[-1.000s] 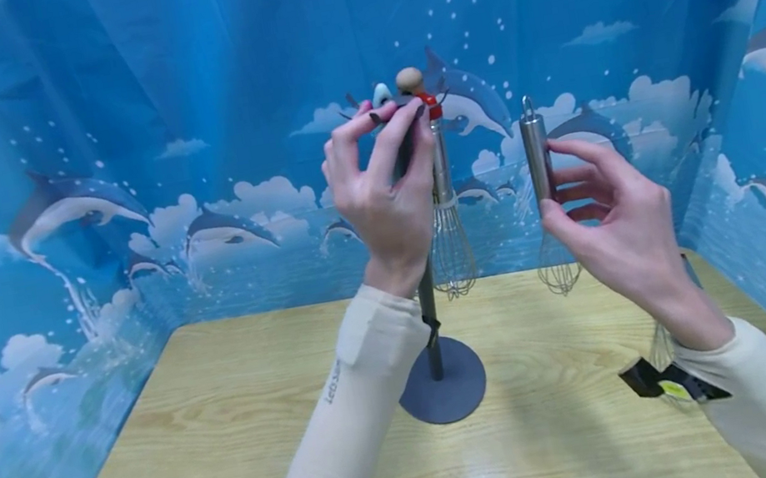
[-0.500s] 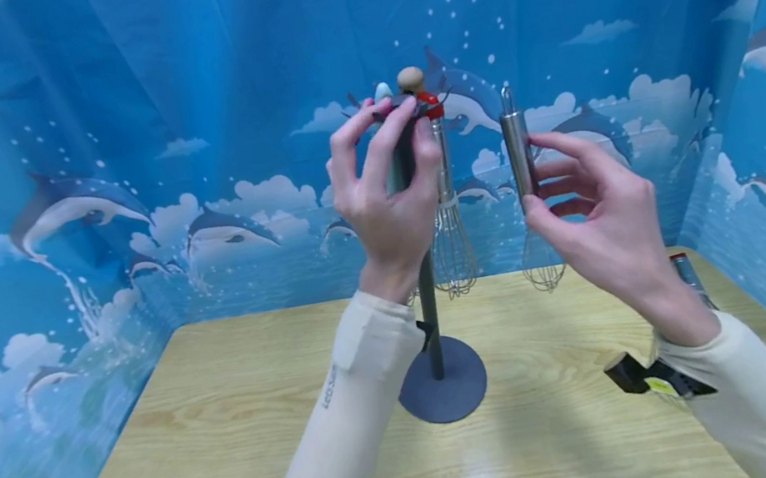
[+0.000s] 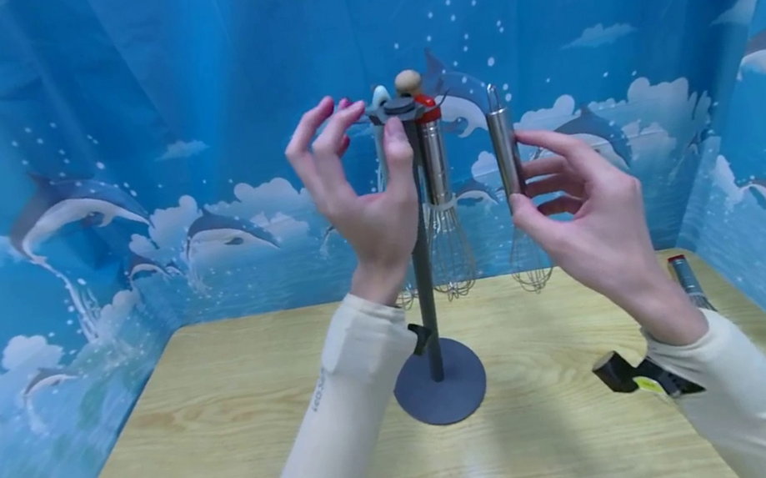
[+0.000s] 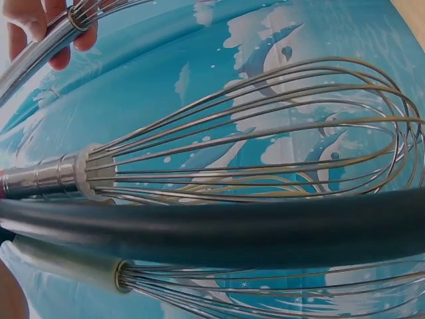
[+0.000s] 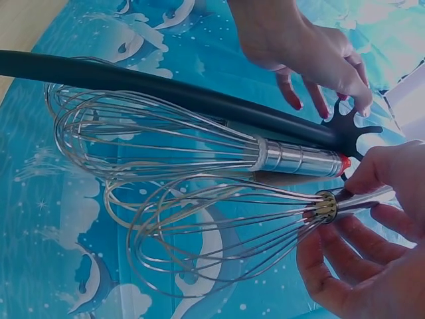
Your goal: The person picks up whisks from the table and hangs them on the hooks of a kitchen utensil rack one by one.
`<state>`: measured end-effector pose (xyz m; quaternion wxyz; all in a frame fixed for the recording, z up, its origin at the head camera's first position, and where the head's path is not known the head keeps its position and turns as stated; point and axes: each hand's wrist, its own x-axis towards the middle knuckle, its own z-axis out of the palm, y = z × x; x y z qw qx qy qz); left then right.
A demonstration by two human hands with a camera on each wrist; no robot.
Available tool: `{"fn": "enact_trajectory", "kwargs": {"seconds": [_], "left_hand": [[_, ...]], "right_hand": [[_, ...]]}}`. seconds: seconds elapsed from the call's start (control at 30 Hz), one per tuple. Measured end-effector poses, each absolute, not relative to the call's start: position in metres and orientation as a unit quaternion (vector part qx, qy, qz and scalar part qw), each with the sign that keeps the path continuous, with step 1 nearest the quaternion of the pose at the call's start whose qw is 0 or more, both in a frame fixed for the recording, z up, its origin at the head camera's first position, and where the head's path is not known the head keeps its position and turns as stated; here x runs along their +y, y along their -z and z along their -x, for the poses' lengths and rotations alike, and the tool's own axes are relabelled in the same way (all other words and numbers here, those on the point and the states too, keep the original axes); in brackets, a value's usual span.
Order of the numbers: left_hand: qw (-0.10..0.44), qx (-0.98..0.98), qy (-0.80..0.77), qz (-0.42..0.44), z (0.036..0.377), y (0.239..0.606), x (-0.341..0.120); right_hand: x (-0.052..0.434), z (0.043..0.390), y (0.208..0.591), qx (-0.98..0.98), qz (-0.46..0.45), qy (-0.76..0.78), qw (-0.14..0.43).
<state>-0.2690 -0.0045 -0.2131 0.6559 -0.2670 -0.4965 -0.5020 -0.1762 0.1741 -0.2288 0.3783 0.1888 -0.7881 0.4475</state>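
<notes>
A person's right hand [image 3: 582,227] grips a steel whisk [image 3: 514,192] by its handle, upright and just right of a dark hook stand [image 3: 422,266] on a wooden surface [image 3: 196,439]. The left hand [image 3: 360,192], fingers loose, touches the stand's top hub. Two whisks already hang there [image 3: 444,212]; this one appears not yet hooked. Another utensil [image 3: 685,280] lies far right.
</notes>
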Motion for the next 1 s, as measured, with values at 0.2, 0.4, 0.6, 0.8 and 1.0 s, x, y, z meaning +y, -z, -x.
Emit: {"fn": "enact_trajectory", "kwargs": {"seconds": [0.2, 0.4, 0.6, 0.8, 1.0], "left_hand": [[0.623, -0.512, 0.526, 0.270, 0.271, 0.216, -0.008], [0.554, -0.523, 0.570, 0.307, 0.271, 0.214, -0.009], [0.536, -0.519, 0.582, 0.325, 0.271, 0.212, -0.008], [0.540, -0.511, 0.577, 0.339, 0.272, 0.211, -0.010], [0.540, -0.508, 0.574, 0.347, 0.272, 0.210, -0.010]], "right_hand": [[0.170, 0.177, 0.228, -0.788, -0.191, -0.448, 0.377], [0.165, 0.178, 0.227, -0.790, -0.194, -0.449, 0.369], [0.161, 0.180, 0.226, -0.790, -0.201, -0.451, 0.363], [0.158, 0.182, 0.224, -0.790, -0.205, -0.451, 0.362], [0.156, 0.183, 0.221, -0.793, -0.207, -0.450, 0.356]]}}
